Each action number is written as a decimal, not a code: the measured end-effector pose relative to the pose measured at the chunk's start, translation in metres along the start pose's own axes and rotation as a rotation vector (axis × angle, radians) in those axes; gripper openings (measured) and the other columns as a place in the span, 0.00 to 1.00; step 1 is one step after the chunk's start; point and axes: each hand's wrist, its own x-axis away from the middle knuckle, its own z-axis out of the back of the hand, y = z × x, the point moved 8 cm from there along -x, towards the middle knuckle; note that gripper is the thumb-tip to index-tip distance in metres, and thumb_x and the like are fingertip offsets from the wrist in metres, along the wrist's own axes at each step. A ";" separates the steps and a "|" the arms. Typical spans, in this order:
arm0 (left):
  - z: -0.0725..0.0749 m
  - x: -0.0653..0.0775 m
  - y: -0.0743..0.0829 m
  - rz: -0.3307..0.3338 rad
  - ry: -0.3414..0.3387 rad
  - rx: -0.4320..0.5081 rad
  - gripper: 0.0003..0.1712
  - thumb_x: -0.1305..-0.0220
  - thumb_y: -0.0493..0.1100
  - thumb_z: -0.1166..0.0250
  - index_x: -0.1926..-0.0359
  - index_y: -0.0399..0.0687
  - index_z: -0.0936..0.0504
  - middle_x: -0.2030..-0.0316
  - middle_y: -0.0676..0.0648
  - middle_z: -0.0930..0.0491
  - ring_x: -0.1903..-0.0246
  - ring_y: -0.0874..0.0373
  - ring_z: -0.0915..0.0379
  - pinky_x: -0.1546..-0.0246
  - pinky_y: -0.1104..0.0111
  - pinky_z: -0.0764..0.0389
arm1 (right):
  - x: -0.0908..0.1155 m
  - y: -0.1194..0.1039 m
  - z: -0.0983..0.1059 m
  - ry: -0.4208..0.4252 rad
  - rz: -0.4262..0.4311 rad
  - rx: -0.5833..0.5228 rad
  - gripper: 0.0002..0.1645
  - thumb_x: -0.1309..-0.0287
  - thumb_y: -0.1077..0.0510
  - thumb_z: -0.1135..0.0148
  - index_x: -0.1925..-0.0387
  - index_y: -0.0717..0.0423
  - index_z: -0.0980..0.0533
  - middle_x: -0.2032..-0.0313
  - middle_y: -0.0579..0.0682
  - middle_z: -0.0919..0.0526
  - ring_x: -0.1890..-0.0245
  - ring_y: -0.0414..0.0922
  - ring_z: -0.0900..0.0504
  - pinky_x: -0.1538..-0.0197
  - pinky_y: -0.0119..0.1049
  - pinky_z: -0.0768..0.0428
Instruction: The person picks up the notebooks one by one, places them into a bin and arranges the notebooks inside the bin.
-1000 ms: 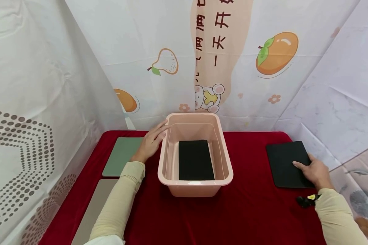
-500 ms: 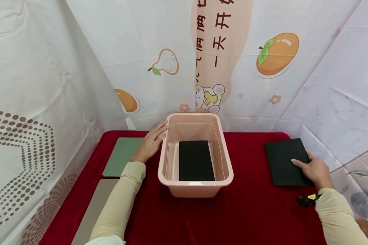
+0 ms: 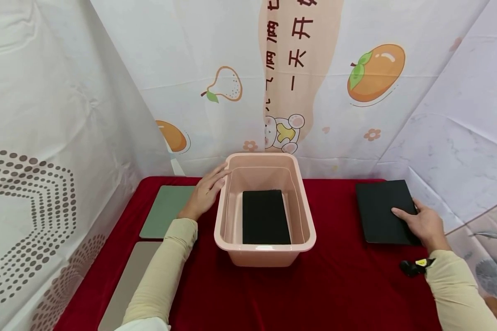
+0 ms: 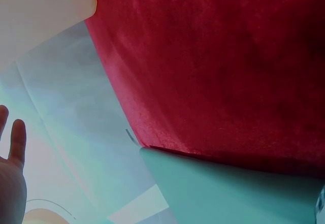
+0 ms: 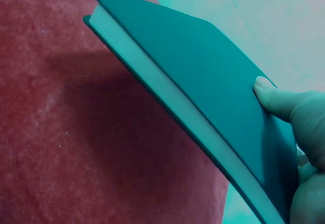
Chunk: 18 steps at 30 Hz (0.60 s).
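Note:
My right hand [image 3: 427, 224] pinches a black hardcover notebook [image 3: 382, 209] by its right side, thumb on top of the cover. In the right wrist view the notebook [image 5: 188, 66] is tilted above the red cloth, casting a shadow, with its page edges showing between the covers. At the left rim of a pink plastic basin [image 3: 264, 247], my left hand [image 3: 205, 193] rests with its fingers extended onto the edge. Another black notebook [image 3: 266, 217] lies flat on the basin's floor. The left wrist view catches only part of the left hand [image 4: 12, 173].
A green notebook [image 3: 164, 211] lies at the back left of the red cloth [image 3: 335, 276], partly behind the left hand. Nearer, a grey-brown notebook [image 3: 126, 289] is partly covered by the left sleeve [image 3: 161, 271]. A printed curtain [image 3: 170, 59] hangs behind the table.
The right hand has lifted the black notebook off the cloth, shifting it slightly up and to the left in the head view. The left hand and the basin stay in place.

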 end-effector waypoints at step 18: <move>0.000 -0.001 0.000 0.008 0.005 0.015 0.25 0.19 0.59 0.54 0.28 0.67 0.28 0.23 0.66 0.41 0.23 0.53 0.43 0.24 0.44 0.41 | -0.005 -0.011 0.007 -0.016 -0.049 -0.130 0.59 0.34 0.29 0.45 0.20 0.61 0.55 0.35 0.84 0.35 0.72 0.50 0.18 0.75 0.31 0.24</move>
